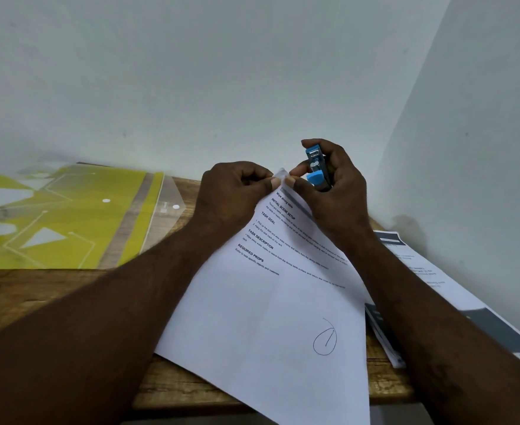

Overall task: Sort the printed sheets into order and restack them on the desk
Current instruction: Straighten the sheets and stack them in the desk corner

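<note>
A white printed sheet (271, 302) with black headings and a hand-drawn circled "1" lies tilted over the wooden desk (38, 289), its top corner lifted. My left hand (231, 191) pinches that corner from the left. My right hand (335, 185) grips a blue stapler (315, 170) upright in its palm, while its thumb and forefinger also pinch the same corner. How many sheets lie under the top one cannot be told. More printed sheets (455, 302) with dark bands lie on the desk at the right, partly under my right forearm.
A translucent yellow-green plastic folder (65, 216) with white snap buttons lies on the desk's left half. White walls close off the back and the right side. The desk's front edge (191, 406) runs beneath the sheet.
</note>
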Action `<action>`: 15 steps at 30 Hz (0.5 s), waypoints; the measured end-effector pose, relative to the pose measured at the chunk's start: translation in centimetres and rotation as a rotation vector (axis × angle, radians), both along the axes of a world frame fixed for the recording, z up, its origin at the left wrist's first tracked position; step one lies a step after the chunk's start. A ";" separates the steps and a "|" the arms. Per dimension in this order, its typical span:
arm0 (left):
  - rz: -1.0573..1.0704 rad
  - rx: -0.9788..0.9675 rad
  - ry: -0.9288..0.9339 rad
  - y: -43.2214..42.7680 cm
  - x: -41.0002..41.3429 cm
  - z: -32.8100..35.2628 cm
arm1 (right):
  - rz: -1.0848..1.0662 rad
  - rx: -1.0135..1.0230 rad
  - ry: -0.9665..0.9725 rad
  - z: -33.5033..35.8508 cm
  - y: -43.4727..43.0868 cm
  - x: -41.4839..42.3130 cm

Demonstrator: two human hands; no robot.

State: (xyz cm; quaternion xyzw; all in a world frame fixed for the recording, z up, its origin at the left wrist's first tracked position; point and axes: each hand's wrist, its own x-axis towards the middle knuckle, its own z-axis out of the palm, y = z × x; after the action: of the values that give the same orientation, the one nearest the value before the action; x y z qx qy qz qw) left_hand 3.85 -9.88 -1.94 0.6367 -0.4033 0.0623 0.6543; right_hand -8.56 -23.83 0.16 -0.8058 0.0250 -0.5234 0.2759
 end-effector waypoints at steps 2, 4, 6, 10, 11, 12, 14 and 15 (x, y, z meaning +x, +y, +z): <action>0.003 0.006 -0.010 0.0 -0.1 0.0 | -0.015 -0.037 -0.003 0.0 0.0 -0.1; 0.012 0.005 -0.006 0.0 -0.1 0.0 | -0.022 -0.070 -0.007 0.0 0.0 -0.1; 0.018 0.009 0.009 -0.1 -0.1 0.0 | -0.025 -0.097 -0.012 0.0 0.0 -0.1; 0.022 0.001 0.010 -0.1 0.0 -0.1 | -0.021 -0.139 -0.029 -0.2 0.0 -0.1; 0.023 0.005 0.009 -0.1 0.0 -0.1 | -0.024 -0.152 -0.033 -0.2 0.0 -0.1; 0.025 0.008 0.011 -0.2 0.0 -0.1 | -0.029 -0.165 -0.037 -0.2 0.0 -0.2; 0.028 0.010 0.019 -0.2 -0.1 -0.1 | -0.036 -0.178 -0.038 -0.2 0.0 -0.2; 0.029 0.010 0.018 -0.2 -0.1 -0.1 | -0.037 -0.181 -0.037 -0.2 0.0 -0.2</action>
State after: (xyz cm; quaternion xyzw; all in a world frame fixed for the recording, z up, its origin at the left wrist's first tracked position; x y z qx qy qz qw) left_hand 3.73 -10.08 -2.00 0.6463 -0.3886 0.0639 0.6536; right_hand -8.76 -23.80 -0.06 -0.8171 -0.0129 -0.5432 0.1925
